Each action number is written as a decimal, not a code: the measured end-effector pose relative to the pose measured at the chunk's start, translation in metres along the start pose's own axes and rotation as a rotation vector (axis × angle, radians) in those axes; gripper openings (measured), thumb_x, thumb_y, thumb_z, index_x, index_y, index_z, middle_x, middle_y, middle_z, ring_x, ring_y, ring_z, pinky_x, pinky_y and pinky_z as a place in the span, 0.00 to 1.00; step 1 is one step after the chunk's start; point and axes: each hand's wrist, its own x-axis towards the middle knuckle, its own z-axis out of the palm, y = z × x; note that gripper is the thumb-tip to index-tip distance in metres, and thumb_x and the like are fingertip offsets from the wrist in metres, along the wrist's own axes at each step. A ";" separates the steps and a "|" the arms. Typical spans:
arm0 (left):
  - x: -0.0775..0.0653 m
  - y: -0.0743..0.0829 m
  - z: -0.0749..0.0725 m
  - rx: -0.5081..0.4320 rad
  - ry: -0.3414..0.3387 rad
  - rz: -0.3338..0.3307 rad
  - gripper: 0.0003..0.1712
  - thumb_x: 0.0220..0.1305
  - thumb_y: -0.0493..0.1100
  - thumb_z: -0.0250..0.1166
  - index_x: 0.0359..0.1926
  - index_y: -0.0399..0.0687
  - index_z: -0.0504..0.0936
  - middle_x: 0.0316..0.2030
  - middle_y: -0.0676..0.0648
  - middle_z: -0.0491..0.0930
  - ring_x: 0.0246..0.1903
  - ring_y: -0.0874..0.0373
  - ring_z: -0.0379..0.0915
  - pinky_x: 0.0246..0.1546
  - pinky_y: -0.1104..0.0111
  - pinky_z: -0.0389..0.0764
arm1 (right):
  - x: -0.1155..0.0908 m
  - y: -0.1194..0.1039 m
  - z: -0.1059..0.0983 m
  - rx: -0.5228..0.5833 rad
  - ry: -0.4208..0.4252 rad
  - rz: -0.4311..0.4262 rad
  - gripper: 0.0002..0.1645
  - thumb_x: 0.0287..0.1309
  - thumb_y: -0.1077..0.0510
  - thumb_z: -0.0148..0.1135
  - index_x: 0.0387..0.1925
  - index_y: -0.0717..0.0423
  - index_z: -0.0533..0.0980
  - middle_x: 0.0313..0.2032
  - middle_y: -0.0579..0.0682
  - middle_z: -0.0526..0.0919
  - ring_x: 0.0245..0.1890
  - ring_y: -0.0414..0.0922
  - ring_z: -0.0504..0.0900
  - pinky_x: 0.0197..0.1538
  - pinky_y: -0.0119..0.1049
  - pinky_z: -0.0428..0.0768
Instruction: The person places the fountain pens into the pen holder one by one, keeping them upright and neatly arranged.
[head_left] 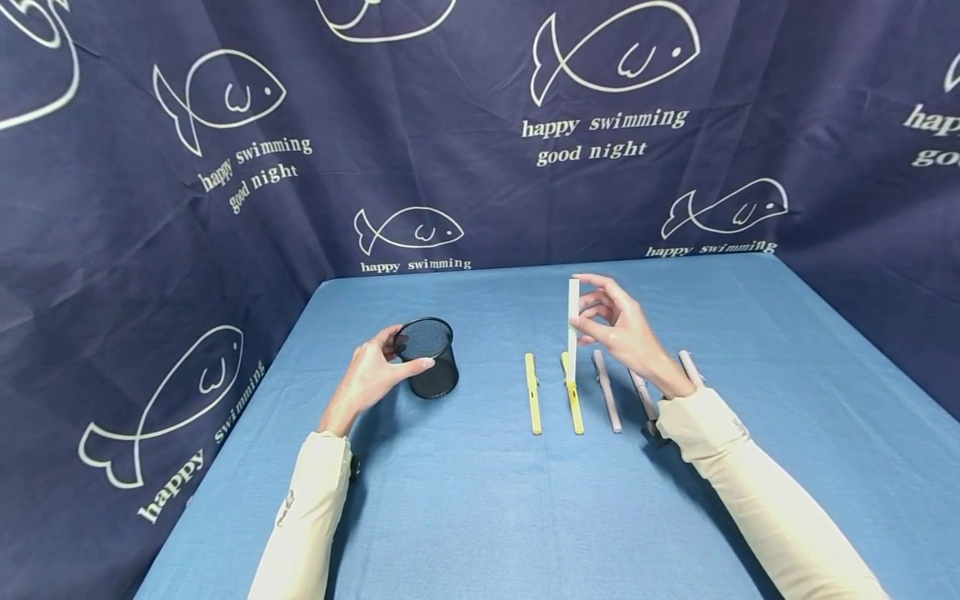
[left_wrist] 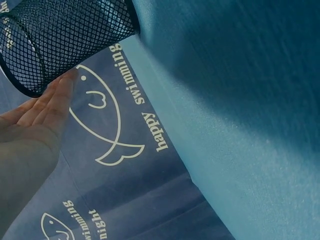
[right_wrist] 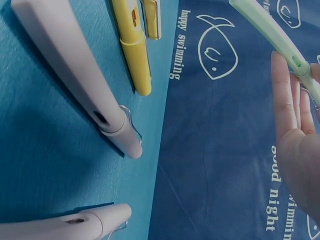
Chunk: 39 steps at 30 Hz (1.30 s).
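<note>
A black mesh pen holder [head_left: 435, 380] stands upright on the left half of the table. My left hand [head_left: 372, 373] holds it at the side, thumb on the near side by the rim and fingers around the back. In the left wrist view those fingers [left_wrist: 59, 100] lie along the mesh. Up over the row of pens, my right hand [head_left: 621, 330] pinches a pale green pen [right_wrist: 272, 32] and keeps it upright. Below it lie two yellow pens [head_left: 533, 396] and lilac pens [head_left: 608, 393], the right ones partly hidden by my wrist.
The table has a blue cloth [head_left: 480, 517]. Dark blue curtains [head_left: 480, 158] printed with white fish and lettering hang behind it and along both sides. Another lilac pen [head_left: 688, 367] lies beyond my right forearm.
</note>
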 end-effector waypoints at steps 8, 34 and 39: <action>0.000 -0.001 0.000 0.004 0.003 0.004 0.56 0.54 0.63 0.79 0.75 0.41 0.67 0.62 0.39 0.79 0.61 0.43 0.76 0.62 0.50 0.75 | 0.002 0.002 0.006 0.004 -0.011 -0.003 0.35 0.67 0.74 0.62 0.73 0.66 0.63 0.44 0.61 0.78 0.40 0.42 0.83 0.36 0.44 0.89; 0.000 -0.001 0.000 -0.009 0.004 0.000 0.55 0.54 0.62 0.79 0.75 0.41 0.67 0.62 0.39 0.79 0.61 0.44 0.77 0.61 0.50 0.76 | 0.010 0.002 0.026 0.051 -0.023 -0.016 0.35 0.67 0.74 0.61 0.73 0.64 0.65 0.45 0.63 0.77 0.41 0.44 0.82 0.36 0.47 0.88; 0.001 -0.002 0.001 -0.008 0.007 0.009 0.55 0.54 0.62 0.79 0.75 0.40 0.67 0.62 0.38 0.79 0.61 0.44 0.77 0.61 0.50 0.76 | 0.012 0.002 0.029 0.038 -0.038 -0.023 0.35 0.67 0.73 0.62 0.73 0.63 0.65 0.46 0.64 0.76 0.41 0.44 0.82 0.36 0.51 0.88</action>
